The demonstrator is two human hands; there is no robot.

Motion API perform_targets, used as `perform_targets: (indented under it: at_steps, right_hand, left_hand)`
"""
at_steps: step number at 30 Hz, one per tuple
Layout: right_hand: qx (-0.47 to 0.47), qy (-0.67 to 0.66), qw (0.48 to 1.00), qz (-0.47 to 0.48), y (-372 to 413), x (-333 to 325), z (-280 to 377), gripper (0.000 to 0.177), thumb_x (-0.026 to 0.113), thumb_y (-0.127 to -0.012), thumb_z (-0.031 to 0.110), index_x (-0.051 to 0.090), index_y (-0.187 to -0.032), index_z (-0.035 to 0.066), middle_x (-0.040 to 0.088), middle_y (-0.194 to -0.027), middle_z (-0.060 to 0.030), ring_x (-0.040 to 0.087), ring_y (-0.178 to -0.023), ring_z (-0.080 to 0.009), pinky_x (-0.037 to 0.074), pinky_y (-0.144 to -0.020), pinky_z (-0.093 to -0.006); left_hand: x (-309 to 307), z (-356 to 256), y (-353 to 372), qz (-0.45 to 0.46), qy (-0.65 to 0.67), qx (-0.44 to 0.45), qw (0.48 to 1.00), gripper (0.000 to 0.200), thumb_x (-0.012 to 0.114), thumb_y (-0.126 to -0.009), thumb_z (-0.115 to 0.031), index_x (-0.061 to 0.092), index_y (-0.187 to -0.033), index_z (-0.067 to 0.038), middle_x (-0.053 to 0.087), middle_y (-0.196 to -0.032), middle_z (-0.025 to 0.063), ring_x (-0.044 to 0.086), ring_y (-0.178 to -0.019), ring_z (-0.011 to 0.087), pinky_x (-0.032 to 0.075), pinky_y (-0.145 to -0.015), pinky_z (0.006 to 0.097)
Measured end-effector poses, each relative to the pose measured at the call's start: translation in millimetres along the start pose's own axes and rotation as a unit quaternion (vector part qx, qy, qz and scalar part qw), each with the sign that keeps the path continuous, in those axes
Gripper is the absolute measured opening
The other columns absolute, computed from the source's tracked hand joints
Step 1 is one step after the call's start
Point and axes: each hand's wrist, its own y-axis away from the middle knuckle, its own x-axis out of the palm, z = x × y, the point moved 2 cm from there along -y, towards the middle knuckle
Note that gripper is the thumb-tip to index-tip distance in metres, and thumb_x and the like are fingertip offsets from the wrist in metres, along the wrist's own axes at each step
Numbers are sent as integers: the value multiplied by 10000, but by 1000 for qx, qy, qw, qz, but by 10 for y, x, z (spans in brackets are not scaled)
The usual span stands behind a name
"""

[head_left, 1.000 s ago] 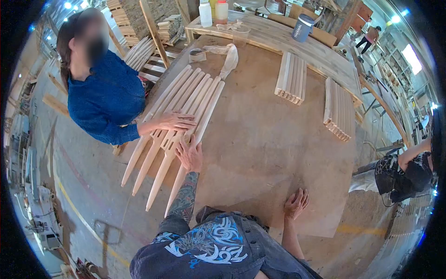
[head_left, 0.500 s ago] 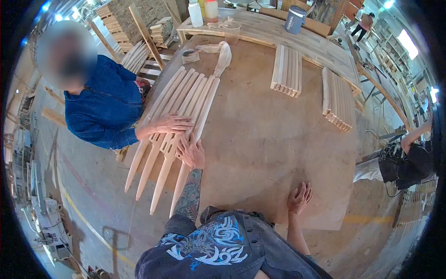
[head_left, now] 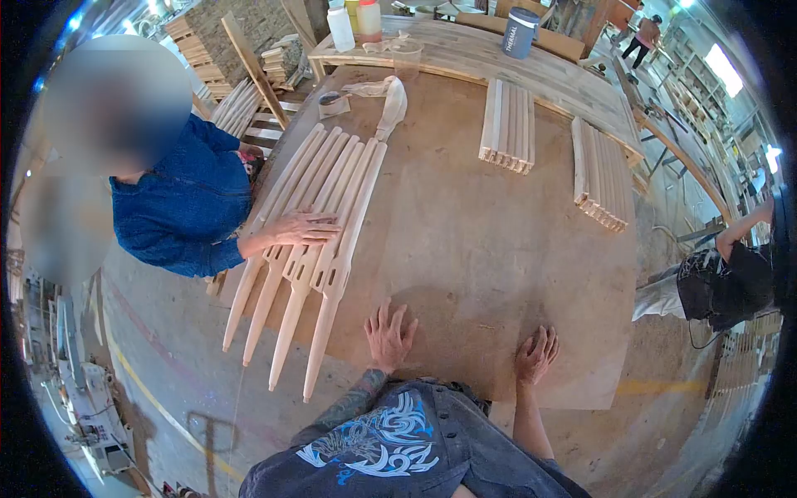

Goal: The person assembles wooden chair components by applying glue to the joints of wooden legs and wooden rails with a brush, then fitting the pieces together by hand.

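Note:
My left hand (head_left: 388, 334) lies flat on the brown board (head_left: 465, 224) near its front edge, fingers spread, holding nothing. My right hand (head_left: 535, 354) rests on the same board a little to the right, fingers loosely apart, also empty. To the left of my left hand lies a row of several long tapered wooden legs (head_left: 320, 224), side by side, their thin ends sticking out over the board's edge. A person in a blue top presses one hand (head_left: 300, 227) on those legs.
Two bundles of wooden slats (head_left: 506, 126) (head_left: 599, 174) lie at the far side of the board. A cloth (head_left: 388, 98), tape roll, bottles (head_left: 353, 21) and a blue tin (head_left: 520, 33) stand beyond. Another person (head_left: 730, 278) is at the right.
My left hand has come off the wooden legs and moved right and toward me, onto the bare board. My right hand has stayed put. The other person's hand remains on the legs.

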Motion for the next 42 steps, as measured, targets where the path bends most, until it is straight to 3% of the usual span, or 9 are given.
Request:
perform_targets:
  at_steps: [1,9,12,15,42]
  right_hand:
    - [1,1,1000,1,0,9,-2,424,561,-890,199,547,-1298,87,478,-1413,-186,392,-1335,-385,266,-1132,-525]
    - [14,-16,999,-33,-63,-38,21,434,552,-895,217,541,-1308,85,472,-1415,-193,388,-1332,-398,252,-1138,-536]
    - [37,-2,999,23,-16,-80,70,453,552,-901,272,536,-1312,83,460,-1423,-187,374,-1336,-410,249,-1137,-540]
    - [34,-35,999,20,-34,-120,76,455,560,-894,288,542,-1301,87,461,-1419,-189,375,-1335,-409,243,-1138,-546]
    - [39,-14,999,6,-31,-60,66,438,572,-890,276,539,-1290,102,464,-1423,-177,386,-1334,-378,228,-1148,-544]
  left_hand:
    - [-12,-45,40,-31,-13,25,999,438,664,-858,-393,607,-1217,-148,454,-1399,161,418,-1278,377,335,-1036,527]
    - [57,-60,-55,-27,11,27,999,455,672,-853,-408,602,-1225,-156,449,-1403,156,410,-1273,387,317,-1059,536]
    - [50,-79,-79,-34,1,43,999,466,676,-848,-409,595,-1228,-151,447,-1405,160,412,-1269,396,317,-1059,543]
    - [7,-98,-88,-15,-14,44,999,480,679,-844,-412,586,-1233,-146,446,-1402,164,411,-1268,402,315,-1056,554]
    - [54,-74,-76,-18,4,46,999,470,703,-827,-362,581,-1222,-136,425,-1420,169,373,-1304,409,287,-1079,538]
